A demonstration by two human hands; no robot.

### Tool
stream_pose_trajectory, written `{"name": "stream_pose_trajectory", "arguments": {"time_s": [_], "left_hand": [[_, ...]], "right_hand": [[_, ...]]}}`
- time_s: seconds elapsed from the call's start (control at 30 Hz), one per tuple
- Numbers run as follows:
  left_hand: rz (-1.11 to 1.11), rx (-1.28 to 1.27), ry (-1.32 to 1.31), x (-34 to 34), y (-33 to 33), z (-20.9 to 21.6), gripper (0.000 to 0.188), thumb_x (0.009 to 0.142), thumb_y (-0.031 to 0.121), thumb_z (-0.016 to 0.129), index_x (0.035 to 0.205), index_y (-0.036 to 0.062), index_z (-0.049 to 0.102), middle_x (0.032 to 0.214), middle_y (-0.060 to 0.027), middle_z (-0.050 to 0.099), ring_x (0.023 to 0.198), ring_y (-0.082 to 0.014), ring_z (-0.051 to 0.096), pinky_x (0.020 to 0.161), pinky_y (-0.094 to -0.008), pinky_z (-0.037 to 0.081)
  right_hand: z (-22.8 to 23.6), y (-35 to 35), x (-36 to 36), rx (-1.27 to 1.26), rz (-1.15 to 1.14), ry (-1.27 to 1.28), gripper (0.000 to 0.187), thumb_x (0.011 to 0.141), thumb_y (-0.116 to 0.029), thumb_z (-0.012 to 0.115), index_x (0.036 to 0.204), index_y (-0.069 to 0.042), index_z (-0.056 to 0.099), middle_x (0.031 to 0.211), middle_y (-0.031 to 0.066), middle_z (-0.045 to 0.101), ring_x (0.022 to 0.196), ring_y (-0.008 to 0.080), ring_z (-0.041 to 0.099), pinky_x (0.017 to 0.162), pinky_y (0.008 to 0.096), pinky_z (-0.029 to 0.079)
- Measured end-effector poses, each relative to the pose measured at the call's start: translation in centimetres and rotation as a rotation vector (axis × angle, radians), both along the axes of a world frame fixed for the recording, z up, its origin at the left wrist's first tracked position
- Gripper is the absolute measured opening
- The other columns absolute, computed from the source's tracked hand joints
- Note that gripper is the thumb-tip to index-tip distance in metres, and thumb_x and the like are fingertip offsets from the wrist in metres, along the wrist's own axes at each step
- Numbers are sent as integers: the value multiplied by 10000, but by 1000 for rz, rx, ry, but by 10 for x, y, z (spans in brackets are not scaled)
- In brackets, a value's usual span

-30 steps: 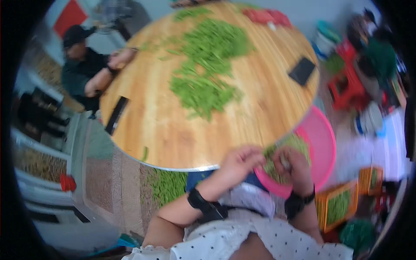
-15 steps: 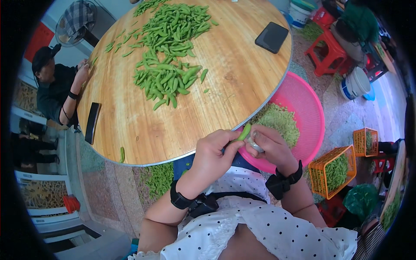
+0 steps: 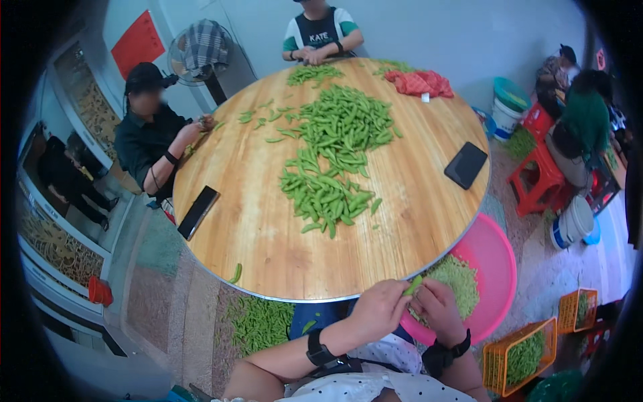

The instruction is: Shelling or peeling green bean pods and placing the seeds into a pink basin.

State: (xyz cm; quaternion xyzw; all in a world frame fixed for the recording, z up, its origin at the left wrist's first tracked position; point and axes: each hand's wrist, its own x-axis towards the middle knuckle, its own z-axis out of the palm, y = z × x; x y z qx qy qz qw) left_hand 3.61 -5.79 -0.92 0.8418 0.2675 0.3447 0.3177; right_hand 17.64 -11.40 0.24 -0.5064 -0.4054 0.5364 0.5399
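Note:
A green bean pod (image 3: 413,285) is pinched between the thumb and fingers of my left hand (image 3: 378,309), close to the table's near edge. My right hand (image 3: 440,307) is closed, with its curled fingers against the pod's near end. Below both hands, a pink basin (image 3: 507,281) holds a heap of pale green shelled beans (image 3: 457,280). Part of the basin is hidden by my hands and the table. A large pile of green pods (image 3: 348,120) lies across the middle of the round wooden table (image 3: 254,261).
Two phones (image 3: 466,165) (image 3: 199,212) and a red net bag (image 3: 419,83) lie on the table. One person (image 3: 151,130) sits at the left, another (image 3: 321,33) across. Pods (image 3: 261,325) cover the floor below. Orange crates (image 3: 519,355) and a red stool (image 3: 536,177) stand at the right.
The view has tilted up, bringing the far side of the table and the person there into sight. Both hands stay together at the pod above the basin.

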Motion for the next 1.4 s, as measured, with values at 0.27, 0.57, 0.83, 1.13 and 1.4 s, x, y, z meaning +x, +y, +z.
{"name": "stream_pose_trajectory", "arguments": {"time_s": [0.27,0.57,0.83,1.13,1.4], "left_hand": [[61,-202,-53,18,-10,-12,146,871,116,469,946,-5,504,777,-170,555,710,-288,583,624,-330,463],[-191,-1129,-366,40,-16,-10,215,927,260,399,825,82,465,613,37,365,521,-46,288,461,-188,233],[-69,-615,44,48,-24,-15,124,877,123,441,854,30,519,669,-70,504,601,-166,506,565,-300,430],[-15,-329,-85,85,-31,-92,198,862,149,453,753,-17,457,674,-242,508,670,-415,511,569,-443,382],[-120,-339,67,97,-36,-93,168,815,201,465,851,48,522,687,-208,543,644,-369,545,557,-429,417]], "right_hand": [[-16,-9,10,100,-87,-111,178,879,-89,439,710,-34,454,595,-17,428,542,66,391,485,213,319],[-28,-41,33,208,-63,-309,143,848,-134,504,779,-9,499,628,36,409,576,108,398,523,253,333],[-18,-46,58,8,15,-590,173,810,-158,574,864,7,564,650,93,523,624,140,515,571,283,414],[27,-46,57,-111,40,-407,288,803,-130,569,1049,17,545,960,96,568,881,194,538,768,309,415],[-2,-56,62,-75,6,-180,251,778,-149,600,974,6,582,929,107,592,823,196,554,718,331,437]]}}
